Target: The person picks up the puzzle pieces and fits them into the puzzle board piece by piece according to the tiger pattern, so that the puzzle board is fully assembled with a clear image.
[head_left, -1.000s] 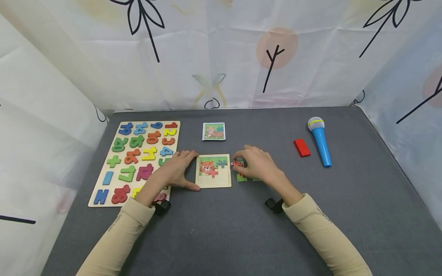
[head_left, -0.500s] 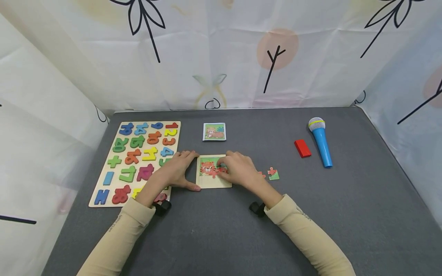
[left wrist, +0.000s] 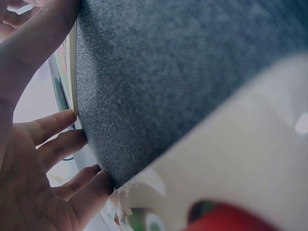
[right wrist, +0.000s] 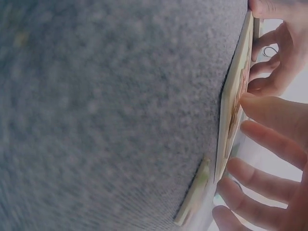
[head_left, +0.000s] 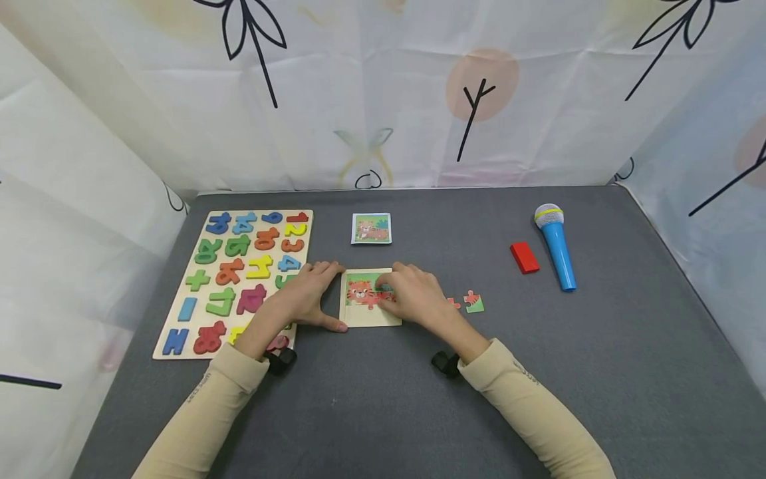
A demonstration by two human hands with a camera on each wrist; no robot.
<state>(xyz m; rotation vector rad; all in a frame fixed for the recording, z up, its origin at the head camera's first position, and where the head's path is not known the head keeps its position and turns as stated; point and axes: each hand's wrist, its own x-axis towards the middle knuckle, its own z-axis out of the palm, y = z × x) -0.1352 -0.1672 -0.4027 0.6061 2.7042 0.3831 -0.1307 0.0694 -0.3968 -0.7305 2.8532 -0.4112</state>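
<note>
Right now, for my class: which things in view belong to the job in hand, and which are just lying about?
Seemingly part of the job:
small puzzle board, touched by the left hand
puzzle piece at the right hand
loose pieces right of the board

Probably just lying about:
large number board
blue microphone
red block
picture card, unless it is a guide

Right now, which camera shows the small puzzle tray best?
The head view looks down onto the small puzzle tray, though the right hand partly covers it. The right wrist view shows it at a low slant; the left wrist view, mainly its edge.
</note>
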